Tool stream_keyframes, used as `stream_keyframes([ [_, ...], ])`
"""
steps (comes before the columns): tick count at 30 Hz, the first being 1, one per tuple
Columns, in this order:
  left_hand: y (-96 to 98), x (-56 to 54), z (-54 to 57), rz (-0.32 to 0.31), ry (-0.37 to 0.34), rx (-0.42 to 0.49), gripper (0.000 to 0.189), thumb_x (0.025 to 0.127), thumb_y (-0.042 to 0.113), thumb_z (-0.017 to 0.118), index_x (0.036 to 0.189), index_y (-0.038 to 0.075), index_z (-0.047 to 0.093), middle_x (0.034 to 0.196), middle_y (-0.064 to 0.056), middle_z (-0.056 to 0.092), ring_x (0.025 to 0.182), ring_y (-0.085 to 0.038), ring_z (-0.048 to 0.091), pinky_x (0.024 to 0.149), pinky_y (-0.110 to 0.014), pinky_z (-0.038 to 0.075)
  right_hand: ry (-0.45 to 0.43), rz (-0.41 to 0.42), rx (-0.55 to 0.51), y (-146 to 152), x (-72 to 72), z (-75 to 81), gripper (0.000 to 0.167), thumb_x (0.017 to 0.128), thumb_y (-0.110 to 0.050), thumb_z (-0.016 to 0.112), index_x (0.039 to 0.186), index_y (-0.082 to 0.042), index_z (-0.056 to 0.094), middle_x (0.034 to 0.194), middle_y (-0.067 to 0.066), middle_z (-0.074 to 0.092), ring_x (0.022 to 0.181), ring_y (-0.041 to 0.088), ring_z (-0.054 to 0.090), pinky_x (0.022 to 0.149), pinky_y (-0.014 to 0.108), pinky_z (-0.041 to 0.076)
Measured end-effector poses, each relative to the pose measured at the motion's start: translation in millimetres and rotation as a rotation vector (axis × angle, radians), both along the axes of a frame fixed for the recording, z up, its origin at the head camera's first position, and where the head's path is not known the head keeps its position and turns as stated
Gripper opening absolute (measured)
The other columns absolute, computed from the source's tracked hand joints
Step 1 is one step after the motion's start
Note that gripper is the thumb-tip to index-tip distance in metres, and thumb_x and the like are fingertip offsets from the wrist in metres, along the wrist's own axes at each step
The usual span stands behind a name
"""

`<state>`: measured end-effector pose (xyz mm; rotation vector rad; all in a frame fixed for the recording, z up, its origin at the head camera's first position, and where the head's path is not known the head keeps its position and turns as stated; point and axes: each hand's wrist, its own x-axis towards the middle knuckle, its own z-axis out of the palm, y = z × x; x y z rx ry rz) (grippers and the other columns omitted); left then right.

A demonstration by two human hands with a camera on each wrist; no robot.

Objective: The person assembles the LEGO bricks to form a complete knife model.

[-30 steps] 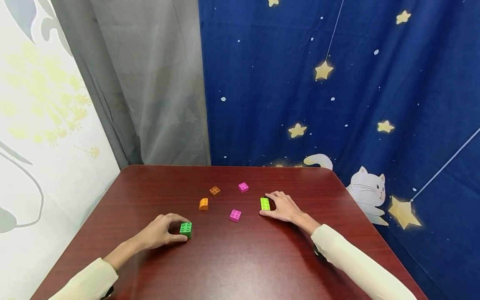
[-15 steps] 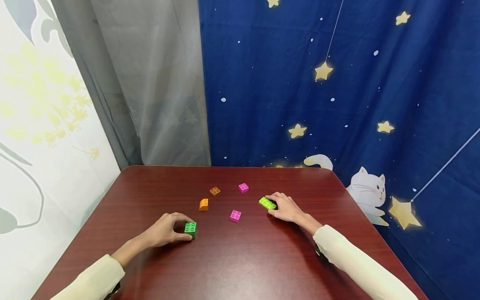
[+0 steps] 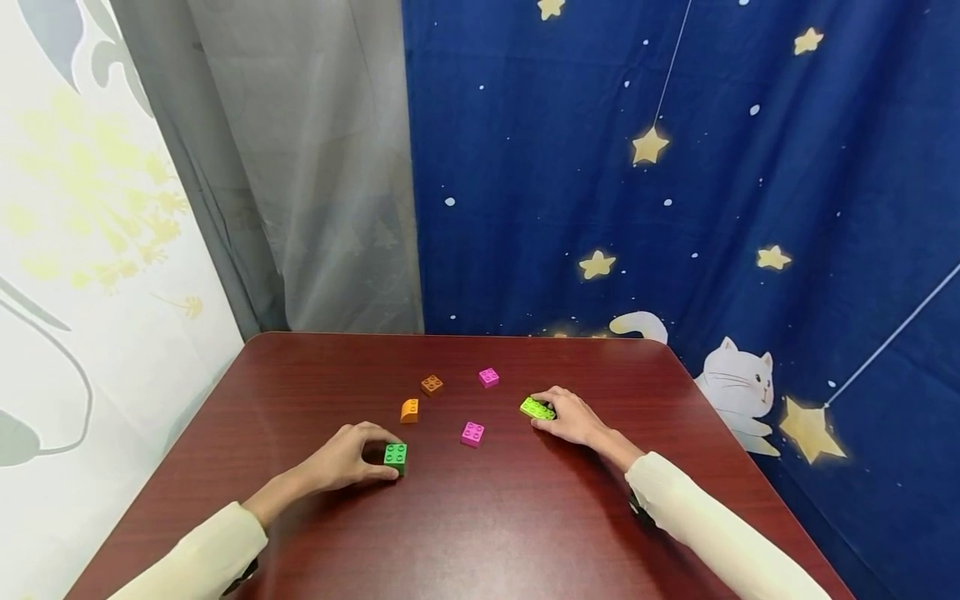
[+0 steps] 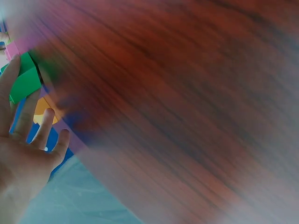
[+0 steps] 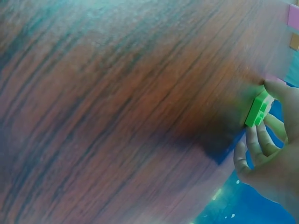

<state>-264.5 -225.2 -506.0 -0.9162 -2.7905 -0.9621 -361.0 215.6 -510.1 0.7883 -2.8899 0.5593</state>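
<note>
In the head view, my left hand pinches a green toy building brick between thumb and fingers at the left front of the group. The left wrist view shows that green brick at the fingertips, other fingers spread. On the right, my right hand holds a flat lime-green brick, its studs up and its length slanting. Thumb and fingers pinch the lime brick in the right wrist view. Between the hands lies a pink brick; an orange curved brick sits beyond the left hand.
Farther back on the dark red wooden table lie a brown-orange brick and a second pink brick. A blue star-print curtain and a grey curtain hang behind the table's far edge.
My left hand has slid to the right with the green brick, closer to the pink one. In my right hand the lime brick has turned from lengthwise to slanting.
</note>
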Motion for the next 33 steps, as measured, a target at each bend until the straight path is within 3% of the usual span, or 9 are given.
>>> stream_keyframes([
  [18,15.3,-2.5,-5.8,0.029,-0.050,0.012,0.040,0.082,0.040,0.090,0.115,0.024,0.075,0.110,0.008,0.070,0.103,-0.013,0.062,0.087,-0.032,0.054,-0.046,0.027,-0.034,2.6,1.6,3.3,0.043,0.093,-0.025,0.080,0.133,-0.012,0.071,0.113,0.005,0.068,0.096,0.016,0.063,0.084,0.036,0.053],
  [26,20.4,-3.7,-5.0,0.050,-0.035,0.029,0.037,0.081,0.038,0.091,0.110,0.022,0.075,0.108,0.007,0.071,0.100,-0.014,0.064,0.086,-0.034,0.055,0.001,0.048,-0.062,2.7,0.1,16.6,0.042,0.092,-0.024,0.081,0.130,-0.010,0.073,0.108,0.002,0.068,0.092,0.015,0.063,0.079,0.033,0.053],
  [33,23.9,-2.6,-4.4,0.080,-0.025,0.011,0.035,0.081,0.041,0.090,0.108,0.024,0.076,0.109,0.008,0.069,0.102,-0.014,0.061,0.090,-0.040,0.054,0.027,0.115,-0.092,-6.2,1.8,31.2,0.041,0.092,-0.024,0.081,0.130,-0.011,0.073,0.108,0.003,0.068,0.090,0.016,0.062,0.075,0.028,0.050],
])
